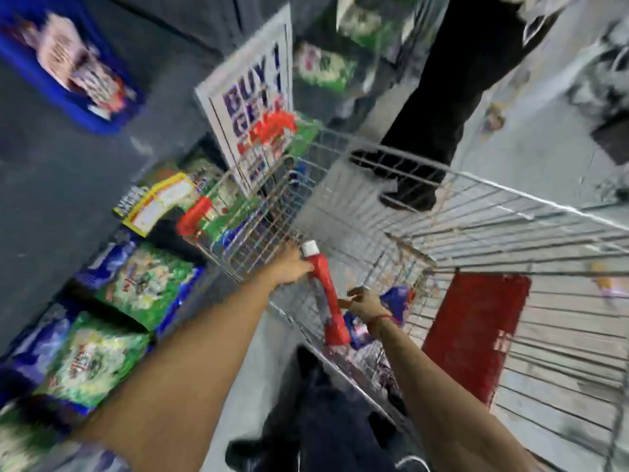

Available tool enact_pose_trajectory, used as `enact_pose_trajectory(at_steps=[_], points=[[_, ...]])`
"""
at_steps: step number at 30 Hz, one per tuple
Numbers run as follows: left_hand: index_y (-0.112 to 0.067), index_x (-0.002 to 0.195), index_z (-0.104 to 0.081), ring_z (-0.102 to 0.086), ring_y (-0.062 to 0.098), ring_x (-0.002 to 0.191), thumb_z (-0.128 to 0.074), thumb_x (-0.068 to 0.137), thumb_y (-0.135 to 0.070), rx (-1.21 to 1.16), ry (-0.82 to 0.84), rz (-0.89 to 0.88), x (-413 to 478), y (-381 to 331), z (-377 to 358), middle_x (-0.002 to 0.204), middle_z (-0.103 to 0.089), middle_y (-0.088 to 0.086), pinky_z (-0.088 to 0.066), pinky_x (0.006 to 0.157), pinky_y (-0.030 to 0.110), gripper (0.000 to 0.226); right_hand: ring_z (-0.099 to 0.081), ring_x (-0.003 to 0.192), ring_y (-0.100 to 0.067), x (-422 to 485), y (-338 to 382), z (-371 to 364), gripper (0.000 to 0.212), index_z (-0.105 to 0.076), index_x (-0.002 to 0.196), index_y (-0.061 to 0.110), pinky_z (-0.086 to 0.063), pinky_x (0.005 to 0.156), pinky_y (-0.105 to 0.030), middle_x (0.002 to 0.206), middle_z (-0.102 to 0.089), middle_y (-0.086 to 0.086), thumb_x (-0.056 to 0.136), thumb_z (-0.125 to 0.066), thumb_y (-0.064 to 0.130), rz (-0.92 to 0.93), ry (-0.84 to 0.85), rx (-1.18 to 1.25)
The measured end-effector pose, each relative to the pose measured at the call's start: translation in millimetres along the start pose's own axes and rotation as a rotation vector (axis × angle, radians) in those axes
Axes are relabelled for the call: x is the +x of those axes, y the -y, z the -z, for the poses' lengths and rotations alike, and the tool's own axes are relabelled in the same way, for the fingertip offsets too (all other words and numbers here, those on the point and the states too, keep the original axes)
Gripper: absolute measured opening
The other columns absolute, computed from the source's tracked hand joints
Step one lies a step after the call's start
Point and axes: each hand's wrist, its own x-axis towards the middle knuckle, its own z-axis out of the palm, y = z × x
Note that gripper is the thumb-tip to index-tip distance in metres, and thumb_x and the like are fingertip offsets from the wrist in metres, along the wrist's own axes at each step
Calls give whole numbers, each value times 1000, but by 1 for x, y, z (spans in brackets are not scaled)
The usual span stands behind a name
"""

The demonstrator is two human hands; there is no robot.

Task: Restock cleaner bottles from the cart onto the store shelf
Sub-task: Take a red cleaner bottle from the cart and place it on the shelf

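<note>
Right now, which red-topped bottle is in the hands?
The red bottle with the white cap, over the cart; the left hand grips its neck, others stand untouched.
</note>
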Motion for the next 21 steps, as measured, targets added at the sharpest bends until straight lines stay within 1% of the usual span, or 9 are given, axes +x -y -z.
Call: enact_pose_trajectory(at_steps=[2,3,5,7,9,12,15,18,21], points=[[1,95,-63,-59,28,88,-54,89,-23,15,50,51,20,-3,-9,110,-61,27,-40,54,18,27,-56,112,-29,15,-8,-12,56,-49,124,4,-43,89,-29,123,-59,-19,79,-67,33,-35,41,-131],[-2,90,-65,-59,27,84,-53,89,-25,21,34,79,32,-1,-14,105,-62,25,-38,49,17,26,-55,114,-32,22,-12,-19,60,-47,125,4,-43,92,-32,125,-57,-20,79,-67,35,-29,51,-149],[-1,102,-63,-61,32,99,-52,89,-24,-39,-9,138,55,1,-24,112,-63,24,-44,70,26,28,-53,114,-36,32,-18,-36,66,-44,124,3,-43,94,-38,124,-56,-23,73,-74,33,13,71,-173],[-1,117,-55,-58,34,107,-52,89,-25,-135,-30,216,75,6,-36,119,-60,22,-45,82,35,37,-57,105,-34,40,-25,-51,64,-45,118,7,-47,90,-39,118,-59,-19,67,-78,27,46,81,-190],[-3,121,-51,-59,31,105,-53,89,-27,-204,-20,288,91,11,-46,116,-61,18,-47,82,34,40,-60,98,-34,45,-28,-61,54,-43,113,10,-52,87,-41,113,-62,-17,69,-74,19,66,49,-167],[0,120,-51,-61,28,101,-53,88,-13,-314,-3,351,105,22,-55,105,-65,16,-51,84,34,34,-62,94,-33,52,-34,-63,50,-44,117,12,-54,86,-42,110,-65,-16,73,-67,17,82,39,-145],[0,122,-47,-58,22,96,-52,89,-7,-387,74,329,105,26,-54,122,-60,20,-47,85,31,33,-61,100,-30,58,-34,-46,52,-51,117,7,-50,91,-39,114,-64,-17,70,-72,14,43,111,16],[0,123,-46,-56,21,100,-57,87,-13,-447,78,309,97,18,-46,127,-57,18,-43,85,29,39,-59,98,-23,49,-21,-20,49,-52,119,1,-49,87,-35,121,-61,-21,74,-69,2,25,244,254],[-4,127,-45,-55,29,114,-63,84,-27,-511,4,286,85,11,-30,126,-57,16,-43,101,39,53,-61,93,-23,31,-2,4,43,-54,117,4,-53,80,-31,120,-62,-18,76,-67,1,63,324,403]])
